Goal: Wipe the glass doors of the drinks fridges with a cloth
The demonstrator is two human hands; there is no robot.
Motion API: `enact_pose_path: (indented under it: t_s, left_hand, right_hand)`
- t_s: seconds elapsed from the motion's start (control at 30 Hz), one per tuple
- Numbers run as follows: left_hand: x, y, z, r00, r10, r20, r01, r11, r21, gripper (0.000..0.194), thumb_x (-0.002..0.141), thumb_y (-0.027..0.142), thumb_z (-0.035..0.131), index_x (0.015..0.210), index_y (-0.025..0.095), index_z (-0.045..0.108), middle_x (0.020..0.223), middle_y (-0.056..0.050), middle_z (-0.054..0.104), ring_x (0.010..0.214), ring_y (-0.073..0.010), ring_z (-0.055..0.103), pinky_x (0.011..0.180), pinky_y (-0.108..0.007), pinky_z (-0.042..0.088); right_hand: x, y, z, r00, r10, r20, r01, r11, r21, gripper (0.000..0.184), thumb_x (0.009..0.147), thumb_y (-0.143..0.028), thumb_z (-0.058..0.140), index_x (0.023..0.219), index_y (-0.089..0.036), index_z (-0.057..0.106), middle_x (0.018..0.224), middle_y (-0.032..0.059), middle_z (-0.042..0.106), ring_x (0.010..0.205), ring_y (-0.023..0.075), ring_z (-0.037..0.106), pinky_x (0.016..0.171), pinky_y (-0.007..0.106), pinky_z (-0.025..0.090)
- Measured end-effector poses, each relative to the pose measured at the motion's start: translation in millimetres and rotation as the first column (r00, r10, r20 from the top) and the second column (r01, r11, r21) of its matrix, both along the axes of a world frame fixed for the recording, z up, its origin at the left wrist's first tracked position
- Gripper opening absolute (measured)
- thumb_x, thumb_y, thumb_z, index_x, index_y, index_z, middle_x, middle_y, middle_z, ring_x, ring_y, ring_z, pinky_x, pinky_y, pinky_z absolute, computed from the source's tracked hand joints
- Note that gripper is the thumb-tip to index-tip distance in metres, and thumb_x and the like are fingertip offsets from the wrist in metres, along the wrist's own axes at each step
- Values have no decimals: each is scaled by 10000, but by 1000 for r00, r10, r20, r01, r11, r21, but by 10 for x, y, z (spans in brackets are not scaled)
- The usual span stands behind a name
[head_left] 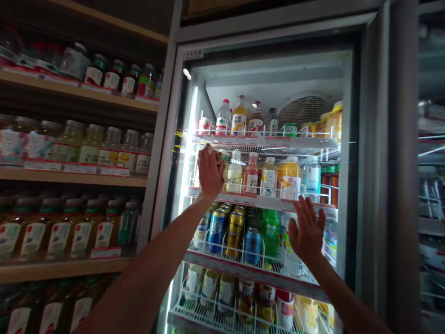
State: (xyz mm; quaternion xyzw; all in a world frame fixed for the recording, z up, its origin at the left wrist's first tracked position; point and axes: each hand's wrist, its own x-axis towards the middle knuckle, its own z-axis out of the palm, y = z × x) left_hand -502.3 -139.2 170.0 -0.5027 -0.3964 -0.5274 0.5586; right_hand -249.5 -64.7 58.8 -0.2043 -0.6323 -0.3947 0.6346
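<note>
the left hand (210, 175) holds a cloth (220, 160) beneath flat fingers, near the left edge of the glass door (264, 67); the right hand (308, 229) spreads wide near its right edge, before shelved drinks (269, 177).

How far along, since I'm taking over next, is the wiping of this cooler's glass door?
Done: the glass door looks clear enough to show the drinks inside, but no wiped edge shows. In hand: the left hand holds a cloth at its left side; the right hand is empty. Remaining: perhaps the lower glass, though wiped parts can't be told apart.
</note>
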Motion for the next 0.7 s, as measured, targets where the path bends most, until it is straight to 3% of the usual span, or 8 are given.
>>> enact_pose_path:
  t_s: [0.1,0.2,0.27,0.33,0.4,0.5,0.6,0.7]
  left_hand:
    - [293,94,-189,958,-31,-286,-17,986,-165,450,862,264,405,1300,167,377,1445,-91,323,1394,-224,138,1138,-462,226]
    - [457,99,-335,762,-88,-641,-157,936,-316,432,866,297,405,1292,227,397,1441,-24,344,1389,-174,165,1138,-377,249]
    - [290,38,-222,831,-41,-555,-146,946,-288,430,864,256,389,1293,225,393,1433,-32,356,1387,-185,174,1133,-407,254]
    - [49,-23,-25,974,23,-226,-62,984,-166,427,859,208,369,1285,182,392,1431,-82,349,1387,-232,169,1121,-485,244]
    - [-43,-36,79,1000,21,15,-20,998,-62,420,860,201,370,1274,134,385,1442,-134,312,1385,-275,161,1109,-535,230]
    - [205,29,-109,971,-23,-239,-16,987,-158,426,852,235,409,1269,147,388,1443,-116,316,1387,-249,161,1127,-471,237]
    - [401,69,-353,765,-96,-637,-128,947,-295,435,850,266,435,1282,232,397,1439,-32,347,1387,-186,173,1135,-390,250]
    - [165,7,-235,872,-16,-488,-112,966,-232,442,847,222,421,1288,239,397,1431,-34,361,1387,-188,174,1130,-421,249]
  right_hand:
    - [6,-15,4,1000,15,-13,-15,1000,0,548,856,-185,421,1389,-198,295,1396,121,426,1332,241,334,1099,495,188]
    - [15,-24,9,999,29,-34,-28,1000,9,548,852,-186,424,1386,-205,302,1398,120,422,1325,248,346,1097,500,192]
    - [16,-25,10,999,30,-33,-30,999,12,549,849,-181,430,1383,-203,307,1389,122,434,1320,248,356,1095,501,197]
    - [11,-23,8,999,25,-21,-25,1000,6,546,849,-176,431,1381,-199,312,1385,122,440,1318,244,359,1096,497,196]
    - [6,-18,4,1000,20,-9,-20,1000,-2,543,851,-178,428,1381,-197,313,1389,118,436,1319,238,357,1098,489,195]
    - [11,-11,0,1000,27,-6,-27,1000,4,546,852,-183,426,1384,-209,307,1399,107,425,1318,234,359,1099,484,196]
    - [24,-2,-3,998,52,-20,-51,998,28,553,848,-178,432,1385,-213,304,1402,106,421,1318,238,360,1100,490,194]
    - [26,4,-8,998,52,-38,-51,998,26,553,848,-175,428,1385,-213,304,1400,110,423,1315,243,364,1095,503,204]
